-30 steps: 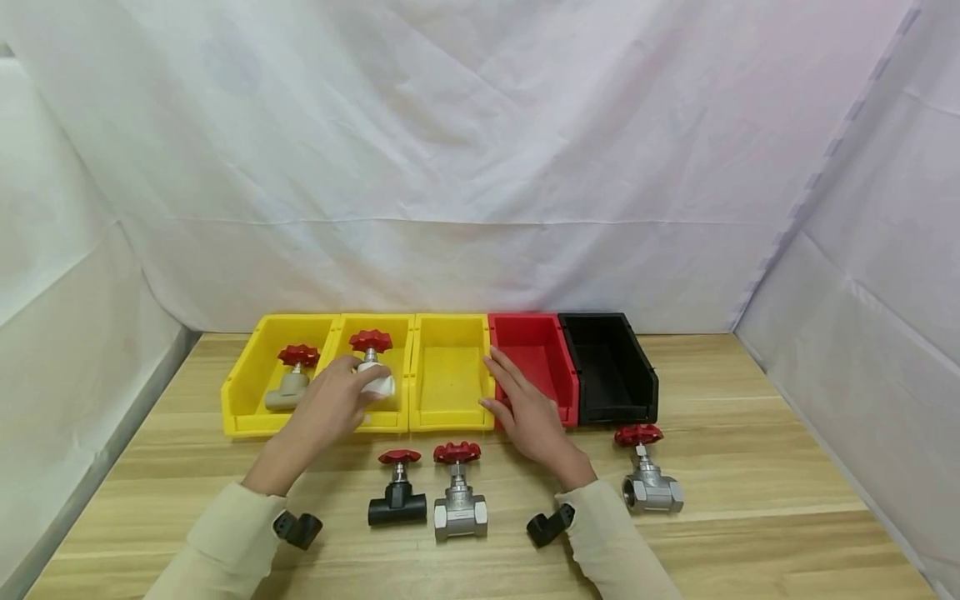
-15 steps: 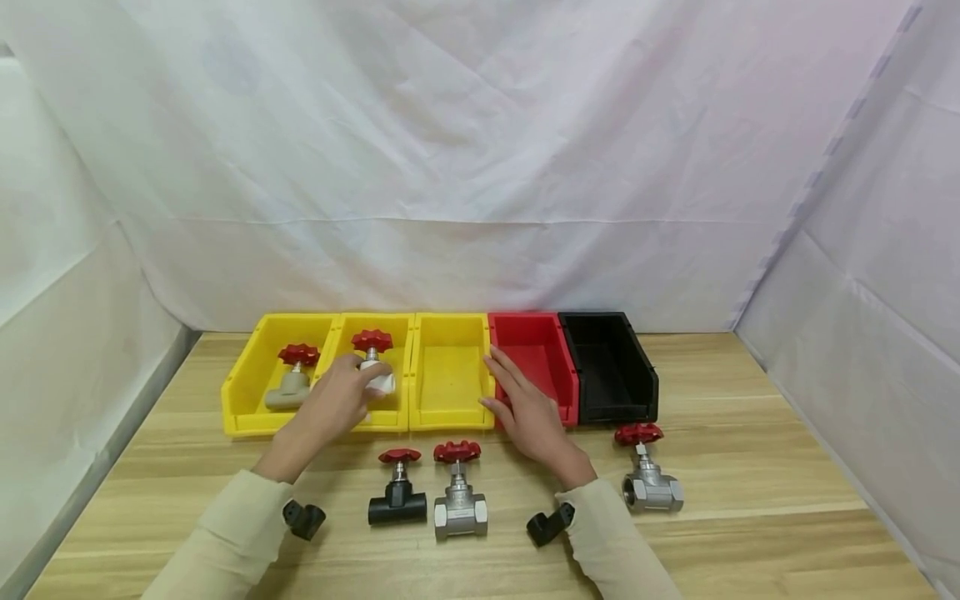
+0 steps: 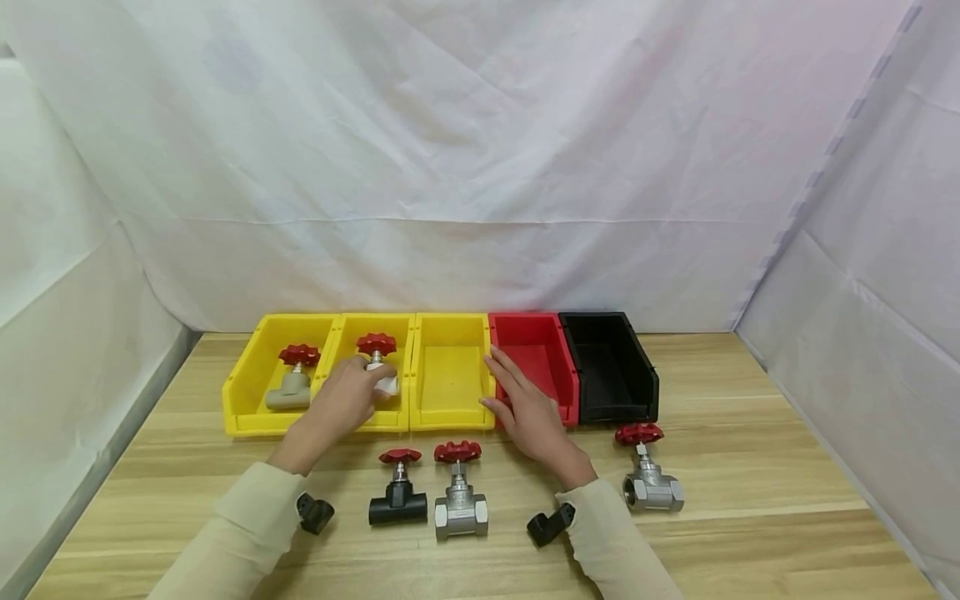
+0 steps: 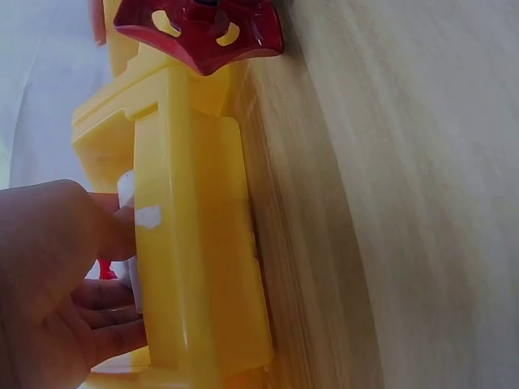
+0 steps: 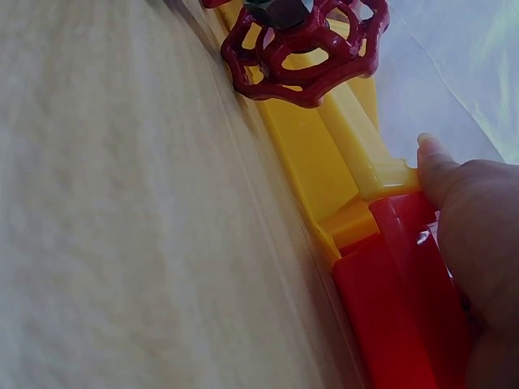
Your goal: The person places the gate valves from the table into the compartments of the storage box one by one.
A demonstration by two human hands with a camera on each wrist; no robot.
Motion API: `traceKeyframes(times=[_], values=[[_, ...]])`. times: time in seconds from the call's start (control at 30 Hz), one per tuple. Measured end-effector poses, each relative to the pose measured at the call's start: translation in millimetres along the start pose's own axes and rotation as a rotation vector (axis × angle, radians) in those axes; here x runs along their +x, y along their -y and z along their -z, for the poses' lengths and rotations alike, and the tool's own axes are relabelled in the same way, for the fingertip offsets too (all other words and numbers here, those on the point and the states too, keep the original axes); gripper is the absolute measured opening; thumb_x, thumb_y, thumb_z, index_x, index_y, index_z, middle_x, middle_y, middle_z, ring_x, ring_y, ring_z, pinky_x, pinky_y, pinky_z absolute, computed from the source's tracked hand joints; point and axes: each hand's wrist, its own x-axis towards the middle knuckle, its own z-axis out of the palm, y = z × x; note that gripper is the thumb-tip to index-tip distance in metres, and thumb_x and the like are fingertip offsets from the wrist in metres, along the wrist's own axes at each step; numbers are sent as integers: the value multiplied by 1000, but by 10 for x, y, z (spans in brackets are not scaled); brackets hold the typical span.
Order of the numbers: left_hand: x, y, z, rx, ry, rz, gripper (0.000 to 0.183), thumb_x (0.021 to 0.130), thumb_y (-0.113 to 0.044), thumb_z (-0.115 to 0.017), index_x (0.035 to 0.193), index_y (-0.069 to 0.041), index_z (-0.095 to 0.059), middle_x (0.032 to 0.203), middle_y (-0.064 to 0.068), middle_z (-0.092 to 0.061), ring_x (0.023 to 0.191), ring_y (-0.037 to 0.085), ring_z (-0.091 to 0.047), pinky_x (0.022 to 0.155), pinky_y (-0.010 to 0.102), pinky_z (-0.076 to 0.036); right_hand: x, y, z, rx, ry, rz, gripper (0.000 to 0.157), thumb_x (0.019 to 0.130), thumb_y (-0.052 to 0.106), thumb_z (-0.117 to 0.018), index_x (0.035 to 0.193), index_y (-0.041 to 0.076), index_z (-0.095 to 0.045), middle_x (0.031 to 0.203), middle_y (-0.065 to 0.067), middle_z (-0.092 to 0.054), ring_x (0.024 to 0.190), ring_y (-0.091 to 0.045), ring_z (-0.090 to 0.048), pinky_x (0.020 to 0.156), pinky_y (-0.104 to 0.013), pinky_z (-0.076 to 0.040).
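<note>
My left hand (image 3: 348,400) reaches into the second yellow bin (image 3: 411,350) and grips a white plastic valve (image 3: 388,385) with a red handwheel. In the left wrist view, the thumb and fingers close round the white body behind the bin's front lip (image 4: 174,243); much of the valve is hidden there. My right hand (image 3: 528,417), fingers extended, rests on the walls where the third yellow bin (image 3: 450,383) meets the red bin (image 3: 525,333). A beige valve (image 3: 292,390) with a red handwheel lies in the leftmost yellow bin (image 3: 240,400).
On the wooden table (image 3: 750,467) in front of the bins stand a black valve (image 3: 398,502), a steel valve (image 3: 461,510) and, farther right, another steel valve (image 3: 652,487). A black bin (image 3: 611,367) ends the row. White cloth (image 3: 480,167) hangs behind.
My left hand and the white valve have shifted slightly to the right within the second yellow bin, the forearm following. My right hand stays in place.
</note>
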Motion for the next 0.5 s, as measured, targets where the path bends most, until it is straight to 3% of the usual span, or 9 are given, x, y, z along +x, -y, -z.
traceKeyframes(times=[0.5], values=[[42, 4, -73, -24, 80, 76, 31, 80, 7, -69, 107, -9, -70, 95, 16, -65, 82, 34, -58, 75, 47, -51, -2, 1, 1, 0, 21, -21, 71, 91, 43, -62, 151, 32, -27, 156, 20, -15, 130, -19, -41, 85, -54, -47]])
